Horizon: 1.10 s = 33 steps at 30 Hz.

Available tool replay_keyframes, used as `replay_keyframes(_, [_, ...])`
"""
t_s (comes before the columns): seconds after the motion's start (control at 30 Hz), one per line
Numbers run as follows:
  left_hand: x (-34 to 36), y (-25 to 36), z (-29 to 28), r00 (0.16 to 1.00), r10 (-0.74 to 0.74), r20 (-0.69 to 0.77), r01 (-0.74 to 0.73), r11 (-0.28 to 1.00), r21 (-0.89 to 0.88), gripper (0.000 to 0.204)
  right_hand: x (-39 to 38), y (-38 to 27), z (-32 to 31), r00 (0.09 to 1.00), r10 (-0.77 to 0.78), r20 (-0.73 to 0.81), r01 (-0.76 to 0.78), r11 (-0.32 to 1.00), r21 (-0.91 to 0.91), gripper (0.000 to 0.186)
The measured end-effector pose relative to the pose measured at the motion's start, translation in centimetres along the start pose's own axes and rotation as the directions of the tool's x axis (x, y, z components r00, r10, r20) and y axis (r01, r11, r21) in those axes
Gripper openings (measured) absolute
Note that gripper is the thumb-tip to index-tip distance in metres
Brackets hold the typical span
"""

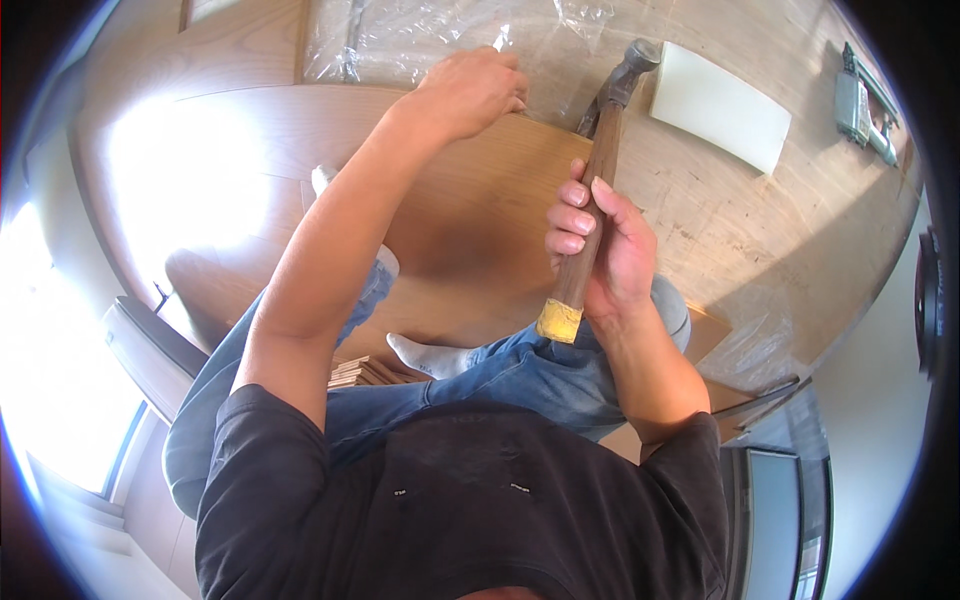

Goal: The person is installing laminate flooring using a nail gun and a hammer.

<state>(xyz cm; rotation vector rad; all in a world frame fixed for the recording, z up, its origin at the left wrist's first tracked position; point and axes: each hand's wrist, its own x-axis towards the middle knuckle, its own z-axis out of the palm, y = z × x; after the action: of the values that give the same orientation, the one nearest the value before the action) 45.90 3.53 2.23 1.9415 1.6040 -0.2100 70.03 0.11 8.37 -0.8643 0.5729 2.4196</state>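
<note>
My right hand is wrapped round the wooden handle of a claw hammer. The hammer's metal head points away from me, and yellow tape covers the handle's near end. Farther off to the left, my left hand is closed with its fingers curled, at the far edge of a brown wooden board. Whatever those fingers hold, if anything, is hidden or too small to name. Clear plastic film lies just beyond that hand.
Right of the hammer head lies a white rectangular piece. A nail gun rests at the far right. Thin wood strips are stacked near my socked foot. Bright sunlight falls on the wood at left.
</note>
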Motion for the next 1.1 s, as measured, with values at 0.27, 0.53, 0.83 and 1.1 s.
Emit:
replay_keyframes(0.27, [0.3,2.5,0.3,0.958,-0.236,0.161,0.260,0.953,-0.154,0.028,0.0,0.0,-0.1,1.000,0.013,0.000,-0.013,1.000,-0.022,0.027])
replay_keyframes(0.53, [-0.7,2.7,-0.4,0.980,-0.116,0.160,0.144,0.973,-0.180,0.032,0.0,0.0,0.0,1.000,0.005,-0.001,-0.005,0.999,-0.048,0.029])
replay_keyframes(0.83, [-7.6,-6.3,-0.9,0.880,-0.450,-0.150,0.440,0.893,-0.096,0.028,0.0,0.0,0.0,1.000,0.015,0.011,-0.015,1.000,-0.007,0.027])
replay_keyframes(1.1, [-7.3,-8.9,-0.1,0.971,-0.221,-0.088,0.205,0.965,-0.166,0.029,-0.1,0.0,0.2,1.000,0.008,-0.021,-0.008,0.999,-0.032,0.025])
